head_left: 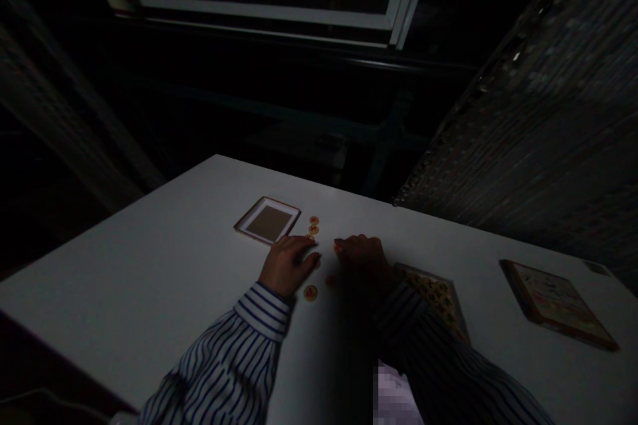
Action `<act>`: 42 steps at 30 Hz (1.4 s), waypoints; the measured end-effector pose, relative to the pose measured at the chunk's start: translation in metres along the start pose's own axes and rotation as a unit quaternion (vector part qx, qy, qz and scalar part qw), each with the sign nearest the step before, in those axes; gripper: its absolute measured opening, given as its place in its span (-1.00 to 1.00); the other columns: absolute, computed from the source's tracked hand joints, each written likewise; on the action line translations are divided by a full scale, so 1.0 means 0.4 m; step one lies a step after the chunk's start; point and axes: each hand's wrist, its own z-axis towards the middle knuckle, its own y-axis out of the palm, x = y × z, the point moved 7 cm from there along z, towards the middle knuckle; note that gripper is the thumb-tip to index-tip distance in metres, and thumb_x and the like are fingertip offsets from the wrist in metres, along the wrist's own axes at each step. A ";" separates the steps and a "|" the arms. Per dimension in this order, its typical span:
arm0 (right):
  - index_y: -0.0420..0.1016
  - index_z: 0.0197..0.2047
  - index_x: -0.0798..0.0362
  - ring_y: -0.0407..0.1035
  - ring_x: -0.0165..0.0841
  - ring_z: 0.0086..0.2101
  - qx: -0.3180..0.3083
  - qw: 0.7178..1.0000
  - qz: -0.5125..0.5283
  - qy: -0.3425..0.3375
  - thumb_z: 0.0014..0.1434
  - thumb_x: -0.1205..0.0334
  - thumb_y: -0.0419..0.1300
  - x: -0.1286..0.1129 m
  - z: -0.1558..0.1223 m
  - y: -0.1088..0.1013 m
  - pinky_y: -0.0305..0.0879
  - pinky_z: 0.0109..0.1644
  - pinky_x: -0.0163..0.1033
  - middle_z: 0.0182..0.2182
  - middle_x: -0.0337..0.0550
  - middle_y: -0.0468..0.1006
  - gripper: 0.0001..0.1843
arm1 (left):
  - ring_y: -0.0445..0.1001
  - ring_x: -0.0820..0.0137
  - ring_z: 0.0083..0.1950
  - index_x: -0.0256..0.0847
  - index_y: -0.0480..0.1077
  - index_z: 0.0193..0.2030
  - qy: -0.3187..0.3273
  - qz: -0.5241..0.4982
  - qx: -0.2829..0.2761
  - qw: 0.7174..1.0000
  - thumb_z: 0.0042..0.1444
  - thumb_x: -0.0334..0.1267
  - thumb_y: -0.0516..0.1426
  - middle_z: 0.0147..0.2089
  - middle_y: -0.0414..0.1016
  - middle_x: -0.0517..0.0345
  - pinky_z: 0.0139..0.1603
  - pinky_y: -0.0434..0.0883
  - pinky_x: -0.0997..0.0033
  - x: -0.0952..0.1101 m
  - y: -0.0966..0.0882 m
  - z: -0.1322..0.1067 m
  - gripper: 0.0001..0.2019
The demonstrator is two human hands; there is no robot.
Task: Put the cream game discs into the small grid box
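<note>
On the left part of the white table (149, 279) lies a shallow tray (268, 220) with a white rim and a brown floor — nothing is in it. Just right of its near corner sit a few round discs (313, 226) in a short row that runs away from the person.

The left hand (286, 264) rests palm down on the table, fingers stretched toward these discs; the fingertips are touching or almost touching the nearest one, and nothing is grasped. One more disc (310, 293) lies by the left wrist, between the two sleeves.

The right hand (361, 255) is in deep shadow, knuckles up, fingers curled — if it pinches a disc, I cannot tell. The row of discs is nearer to the left hand.

Behind the right wrist stands an open box (436, 292) with many discs inside, partly hidden by the sleeve. Far right lies a flat lid (558, 302), well apart from both hands.
</note>
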 end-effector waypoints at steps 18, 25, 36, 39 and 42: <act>0.41 -0.16 0.01 0.23 -0.31 -0.22 0.058 0.998 0.021 0.016 0.17 0.17 -0.07 0.009 -0.004 -0.015 -0.11 -0.12 -0.16 -0.29 -0.11 0.45 -0.71 | 0.41 0.26 -0.17 -0.15 0.44 -0.18 0.032 0.038 -0.074 0.996 -0.08 -0.23 0.15 -0.25 0.52 0.05 -0.10 0.31 0.20 0.004 0.033 -0.011 -0.74; 0.39 -0.12 0.01 0.22 -0.31 -0.20 0.085 0.996 0.036 0.021 0.15 0.18 -0.04 0.008 -0.003 -0.030 -0.11 -0.10 -0.17 -0.25 -0.11 0.45 -0.71 | 0.42 0.29 -0.19 -0.15 0.45 -0.23 0.032 0.064 -0.114 0.991 -0.05 -0.25 0.12 -0.28 0.53 0.05 -0.10 0.28 0.23 0.004 0.048 -0.013 -0.79; 0.38 -0.10 0.03 0.22 -0.30 -0.19 0.110 0.993 0.043 0.018 0.12 0.18 -0.01 0.006 -0.004 -0.050 -0.11 -0.07 -0.18 -0.24 -0.10 0.46 -0.70 | 0.44 0.31 -0.18 -0.17 0.47 -0.26 -0.053 -0.091 0.001 0.994 -0.04 -0.16 0.13 -0.24 0.52 0.04 -0.10 0.35 0.25 -0.011 -0.005 -0.003 -0.78; 0.38 -0.11 0.04 0.22 -0.30 -0.19 0.117 0.992 0.050 0.015 0.12 0.18 -0.01 0.005 -0.003 -0.052 -0.11 -0.07 -0.17 -0.23 -0.11 0.46 -0.71 | 0.45 0.30 -0.16 -0.20 0.48 -0.27 -0.121 -0.179 0.030 0.976 -0.06 -0.12 0.14 -0.24 0.52 0.03 -0.07 0.35 0.25 -0.024 -0.020 -0.003 -0.75; 0.38 -0.11 0.03 0.22 -0.30 -0.19 0.119 0.991 0.053 0.015 0.12 0.18 -0.02 0.006 -0.002 -0.051 -0.11 -0.06 -0.17 -0.23 -0.12 0.46 -0.70 | 0.45 0.29 -0.16 -0.22 0.48 -0.27 -0.185 -0.250 0.030 0.950 -0.08 -0.11 0.15 -0.23 0.53 0.02 -0.05 0.34 0.25 -0.032 -0.023 -0.005 -0.73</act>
